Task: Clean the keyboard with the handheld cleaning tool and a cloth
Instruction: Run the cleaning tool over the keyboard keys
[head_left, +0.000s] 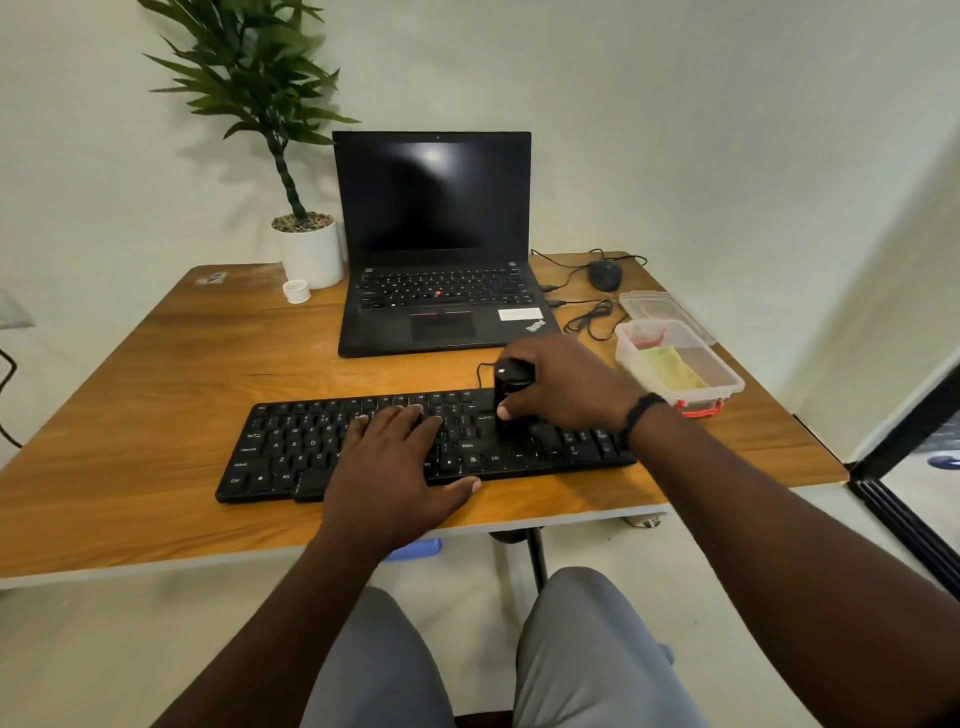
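Observation:
A black keyboard (291, 447) lies near the front edge of the wooden table (156, 384). My left hand (395, 457) rests flat on its middle keys, fingers spread, thumb at the front edge. My right hand (561, 384) grips a black handheld cleaning tool (511, 376), held upright with its lower end on the keys at the keyboard's right part. A yellow-green cloth (670, 369) lies inside a clear plastic box (727, 382) to the right.
An open black laptop (436, 249) stands behind the keyboard. A potted plant (306, 249) and a small white cup (296, 291) sit at the back left. A wired mouse (605, 274), loose cables and the box's lid (660, 306) lie at the back right.

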